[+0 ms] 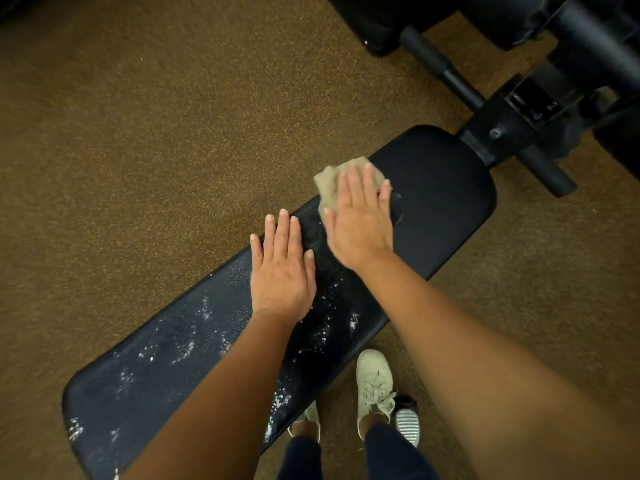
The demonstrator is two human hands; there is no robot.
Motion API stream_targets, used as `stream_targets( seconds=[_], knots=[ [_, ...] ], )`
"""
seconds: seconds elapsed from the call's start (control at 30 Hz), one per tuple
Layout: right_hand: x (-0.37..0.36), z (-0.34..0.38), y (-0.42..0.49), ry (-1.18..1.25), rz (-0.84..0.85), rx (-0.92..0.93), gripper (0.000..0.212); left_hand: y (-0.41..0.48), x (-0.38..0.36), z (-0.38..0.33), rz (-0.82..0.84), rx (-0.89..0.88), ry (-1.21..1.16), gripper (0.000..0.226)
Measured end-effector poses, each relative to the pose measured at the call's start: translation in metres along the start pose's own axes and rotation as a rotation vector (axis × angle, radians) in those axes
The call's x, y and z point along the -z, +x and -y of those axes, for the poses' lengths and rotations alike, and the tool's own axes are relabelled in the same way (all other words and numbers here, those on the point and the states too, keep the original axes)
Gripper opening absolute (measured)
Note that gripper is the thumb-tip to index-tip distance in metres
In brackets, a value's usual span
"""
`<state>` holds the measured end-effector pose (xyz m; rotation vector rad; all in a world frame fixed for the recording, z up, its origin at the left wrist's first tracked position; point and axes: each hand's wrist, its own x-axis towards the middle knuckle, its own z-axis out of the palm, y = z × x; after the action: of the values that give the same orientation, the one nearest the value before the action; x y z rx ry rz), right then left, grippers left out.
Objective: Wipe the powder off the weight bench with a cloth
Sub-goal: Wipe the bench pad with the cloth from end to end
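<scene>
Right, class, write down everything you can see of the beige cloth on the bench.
The small beige crumpled fabric cloth looks soft and bunched, not neatly folded. It lies on the black padded weight bench, toward its far, cleaner end, by the edge away from the person. The right hand presses flat on it with straight fingers, covering much of it; only its far and left parts show.

Your black weight bench (433, 188) is flecked with white powder (183, 349) across much of its pad; the cloth (327, 183) on the bench is beige. Beside the bench your shoes (375, 386) are pale cream, and the floor (138, 133) around the bench is brown, finely speckled with orange-yellow.
</scene>
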<state>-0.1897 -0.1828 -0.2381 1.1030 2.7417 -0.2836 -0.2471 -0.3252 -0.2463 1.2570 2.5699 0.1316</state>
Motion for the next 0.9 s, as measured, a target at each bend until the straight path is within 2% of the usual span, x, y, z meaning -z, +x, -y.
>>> stream_targets(
  seconds=[0.07,0.13,0.17,0.27,0.33,0.47,0.53,0.63,0.7,0.73,0.77,0.83,0.9],
  knots=[
    [-0.004,-0.009,-0.02,-0.035,0.01,0.217,0.065,0.0,0.0,-0.001,-0.012,0.012,-0.002,0.062],
    [-0.004,-0.032,-0.03,-0.059,0.013,0.303,0.064,0.0,0.0,-0.001,-0.011,0.026,-0.001,0.063],
    [-0.004,-0.042,-0.028,-0.062,0.011,0.26,0.065,0.0,0.001,-0.001,-0.006,0.032,0.001,0.063],
    [0.003,-0.038,-0.001,-0.033,-0.014,-0.021,0.067,0.0,0.001,-0.002,-0.007,0.038,0.004,0.063],
    [0.007,-0.014,0.012,-0.011,-0.011,-0.056,0.066,0.0,0.0,-0.002,-0.006,0.039,0.006,0.062],
    [-0.005,-0.001,-0.018,-0.053,0.022,0.368,0.063,0.0,-0.001,0.0,-0.013,0.031,-0.004,0.061],
    [-0.005,-0.027,-0.027,-0.067,0.017,0.417,0.063,-0.001,0.0,0.001,-0.019,0.023,-0.005,0.06],
    [0.003,-0.043,-0.003,-0.055,0.023,0.214,0.064,-0.001,0.001,0.0,-0.019,0.026,-0.003,0.06],
    [0.006,-0.026,0.018,-0.025,-0.007,0.051,0.064,0.0,0.0,0.0,-0.021,0.035,0.003,0.06],
    [0.007,-0.012,0.022,-0.017,-0.01,0.03,0.064,0.0,-0.001,0.0,-0.019,0.039,0.006,0.06],
    [0.006,-0.001,0.02,-0.017,-0.002,0.063,0.063,-0.001,-0.001,0.0,-0.018,0.041,0.007,0.06],
    [-0.001,0.003,0.0,-0.05,0.02,0.246,0.063,-0.001,-0.002,0.0,-0.02,0.04,0.004,0.06],
    [-0.002,-0.02,-0.019,-0.085,0.042,0.401,0.064,0.0,-0.001,0.001,-0.023,0.039,-0.004,0.061]
  ],
)
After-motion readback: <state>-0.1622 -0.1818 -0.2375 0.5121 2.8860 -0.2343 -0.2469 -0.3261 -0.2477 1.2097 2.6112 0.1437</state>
